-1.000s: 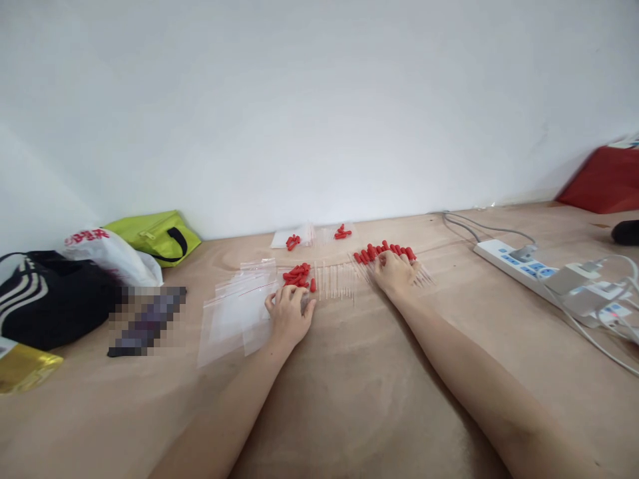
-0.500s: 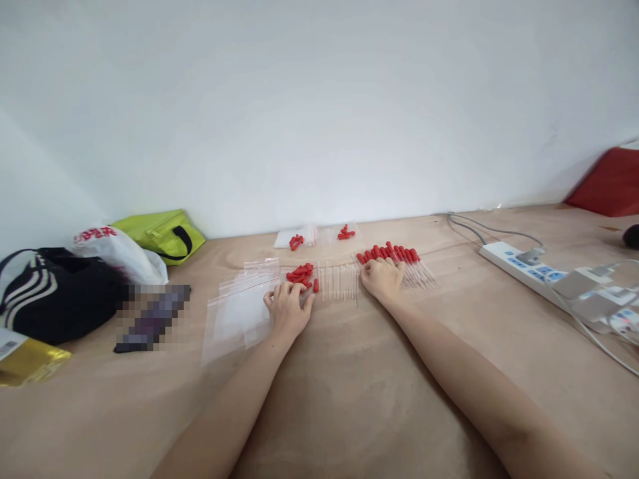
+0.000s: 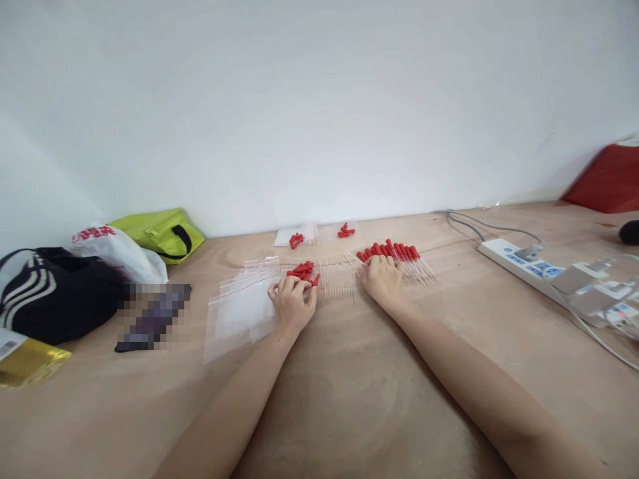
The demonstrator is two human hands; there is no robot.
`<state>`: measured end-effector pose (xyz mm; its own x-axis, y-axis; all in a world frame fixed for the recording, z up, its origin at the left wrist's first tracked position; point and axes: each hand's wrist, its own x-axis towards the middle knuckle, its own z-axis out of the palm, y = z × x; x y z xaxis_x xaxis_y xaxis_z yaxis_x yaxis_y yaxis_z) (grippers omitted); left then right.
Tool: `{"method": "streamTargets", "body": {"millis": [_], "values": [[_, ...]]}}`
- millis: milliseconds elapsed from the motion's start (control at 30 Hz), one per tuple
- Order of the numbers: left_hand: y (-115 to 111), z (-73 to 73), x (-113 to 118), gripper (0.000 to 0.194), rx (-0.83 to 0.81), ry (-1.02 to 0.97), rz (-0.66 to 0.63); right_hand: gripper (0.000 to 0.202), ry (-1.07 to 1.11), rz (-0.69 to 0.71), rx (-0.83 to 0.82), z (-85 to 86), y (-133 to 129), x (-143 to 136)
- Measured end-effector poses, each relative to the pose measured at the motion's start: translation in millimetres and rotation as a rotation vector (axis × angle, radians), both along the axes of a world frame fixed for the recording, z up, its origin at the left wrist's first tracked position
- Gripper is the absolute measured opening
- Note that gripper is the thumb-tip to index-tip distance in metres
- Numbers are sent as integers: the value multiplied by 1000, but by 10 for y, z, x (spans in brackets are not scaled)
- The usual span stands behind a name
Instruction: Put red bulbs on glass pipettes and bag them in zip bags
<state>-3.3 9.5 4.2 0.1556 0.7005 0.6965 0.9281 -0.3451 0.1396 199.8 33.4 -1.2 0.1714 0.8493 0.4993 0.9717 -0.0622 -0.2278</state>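
My left hand (image 3: 293,303) is curled beside a small pile of red rubber bulbs (image 3: 299,270). Its thumb and forefinger close on one tilted red rubber bulb (image 3: 315,281). To the right of it lies a row of thin clear dropper tubes (image 3: 337,279), side by side. My right hand (image 3: 382,279) rests at the left end of a row of droppers (image 3: 418,269) fitted with red bulbs. Its fingers are bent together; whatever they hold is mostly hidden, though a thin clear piece sticks out at their left.
Clear zip bags (image 3: 239,306) lie left of my left hand. Two bags with red bulbs (image 3: 296,240) sit by the wall. A power strip (image 3: 519,259) with cables is on the right. A black cap (image 3: 60,293), white bag (image 3: 120,253) and green pouch (image 3: 157,229) stand left.
My left hand has shifted slightly right, and the single red bulb at its fingertips has gone from upright to tilted. My right hand stays almost in place, moving slightly right.
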Motion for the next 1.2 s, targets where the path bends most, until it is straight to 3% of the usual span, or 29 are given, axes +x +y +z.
{"method": "streamTargets", "body": {"millis": [233,333,533,1000,1200], "values": [[-156,90,-152,9,-154,50,-426,17,-74,515,-48,19,-512,284],[-170,103,-181,7,-214,78,-475,17,-60,638,-77,13,-688,348],[-182,100,-125,17,-251,86,-477,17,-49,618,-90,6,-668,349],[-221,75,56,11,-306,91,-446,16,99,458,-177,-58,-446,222],[-222,51,68,19,-277,100,-422,14,201,554,-88,-56,-483,185]]}}
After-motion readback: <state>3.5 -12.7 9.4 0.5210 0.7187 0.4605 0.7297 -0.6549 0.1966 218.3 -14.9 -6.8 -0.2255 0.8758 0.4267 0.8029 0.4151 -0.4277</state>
